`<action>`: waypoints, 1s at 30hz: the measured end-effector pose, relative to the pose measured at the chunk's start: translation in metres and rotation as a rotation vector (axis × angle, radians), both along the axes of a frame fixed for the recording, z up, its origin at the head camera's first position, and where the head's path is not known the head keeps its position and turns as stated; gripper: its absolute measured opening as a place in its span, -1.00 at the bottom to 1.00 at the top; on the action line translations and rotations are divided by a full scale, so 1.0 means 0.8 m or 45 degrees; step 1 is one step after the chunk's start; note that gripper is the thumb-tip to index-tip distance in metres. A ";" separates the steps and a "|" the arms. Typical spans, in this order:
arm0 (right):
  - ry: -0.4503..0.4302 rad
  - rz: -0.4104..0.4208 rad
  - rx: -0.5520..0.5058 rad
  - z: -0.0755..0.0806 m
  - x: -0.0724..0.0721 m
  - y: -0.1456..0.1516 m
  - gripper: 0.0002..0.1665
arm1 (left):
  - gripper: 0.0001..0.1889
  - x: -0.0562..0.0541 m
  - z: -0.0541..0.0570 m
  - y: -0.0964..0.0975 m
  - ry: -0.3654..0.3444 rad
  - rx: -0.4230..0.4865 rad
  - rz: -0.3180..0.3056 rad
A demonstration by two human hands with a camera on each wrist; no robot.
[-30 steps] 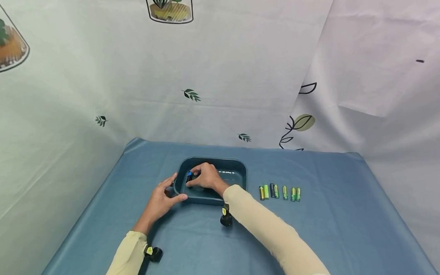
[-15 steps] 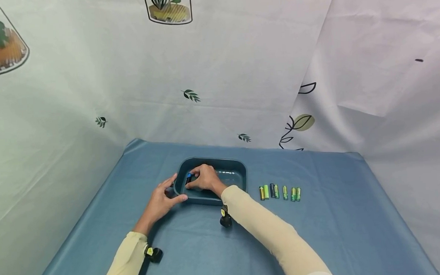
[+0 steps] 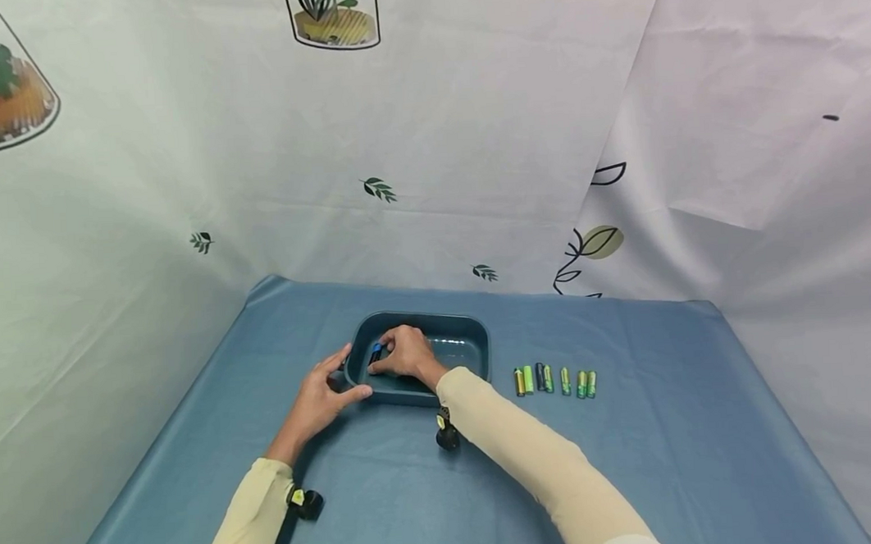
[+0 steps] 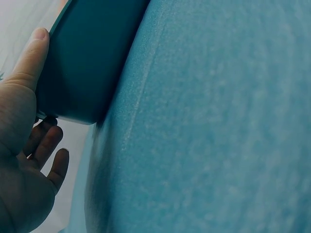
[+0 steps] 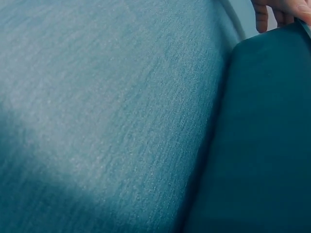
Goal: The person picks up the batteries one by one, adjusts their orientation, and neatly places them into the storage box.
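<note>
A dark teal rectangular dish [image 3: 475,329] stands on the table. My left hand [image 3: 320,397] holds its left end, thumb on the front rim and fingers at the end wall. In the left wrist view, the thumb of my left hand [image 4: 22,116] lies along the dish's side [image 4: 82,63], with some fingers loosely bent below. Reaching inside the dish, my right hand [image 3: 410,352] pinches a black battery with a blue end [image 3: 376,354] near the left wall. The right wrist view shows the dish's outer side [image 5: 262,131] but not the pinch itself.
Several green, yellow and dark batteries [image 3: 564,381] lie in a loose row right of the dish. Blue cloth [image 3: 673,424] covers the table. A printed white curtain [image 3: 429,141] rises behind and at both sides.
Almost nothing moves. Both hands keep their places at the dish, and the right hand and the black battery shift only very slightly. The row of batteries stays put.
</note>
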State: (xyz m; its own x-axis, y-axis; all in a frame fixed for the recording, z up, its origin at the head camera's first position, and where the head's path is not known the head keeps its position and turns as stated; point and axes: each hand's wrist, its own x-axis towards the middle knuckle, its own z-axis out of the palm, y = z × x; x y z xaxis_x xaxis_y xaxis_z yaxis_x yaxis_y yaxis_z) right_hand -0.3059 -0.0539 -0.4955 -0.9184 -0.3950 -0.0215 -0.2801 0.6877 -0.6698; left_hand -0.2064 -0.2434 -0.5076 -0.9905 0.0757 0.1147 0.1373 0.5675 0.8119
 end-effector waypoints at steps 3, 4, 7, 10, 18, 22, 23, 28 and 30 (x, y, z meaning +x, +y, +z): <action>-0.003 0.005 0.009 0.002 0.000 0.002 -0.35 | 0.00 -0.002 -0.001 0.001 -0.003 -0.002 -0.001; -0.006 0.010 0.012 0.003 0.000 0.003 -0.35 | 0.00 -0.003 -0.001 0.001 -0.002 -0.004 -0.002; -0.012 0.019 0.015 0.006 0.000 0.006 -0.33 | 0.01 -0.004 -0.001 0.002 -0.001 -0.002 -0.003; 0.005 0.032 -0.002 0.008 0.000 0.011 -0.32 | 0.01 -0.005 -0.001 0.003 -0.005 0.007 -0.007; 0.101 0.123 -0.177 0.024 0.010 0.040 -0.31 | -0.04 -0.005 -0.001 0.003 -0.004 -0.007 0.009; 0.141 0.169 -0.245 0.039 0.021 0.062 -0.33 | -0.03 -0.004 -0.001 0.001 0.017 -0.017 0.007; 0.152 0.177 -0.254 0.042 0.024 0.068 -0.33 | -0.03 -0.003 -0.001 0.000 0.021 -0.018 0.008; 0.238 0.175 -0.329 0.061 0.039 0.099 -0.36 | -0.04 -0.002 -0.001 0.001 0.030 -0.021 0.010; 0.279 0.157 -0.364 0.067 0.045 0.114 -0.37 | -0.04 -0.002 -0.001 0.001 0.028 -0.026 0.010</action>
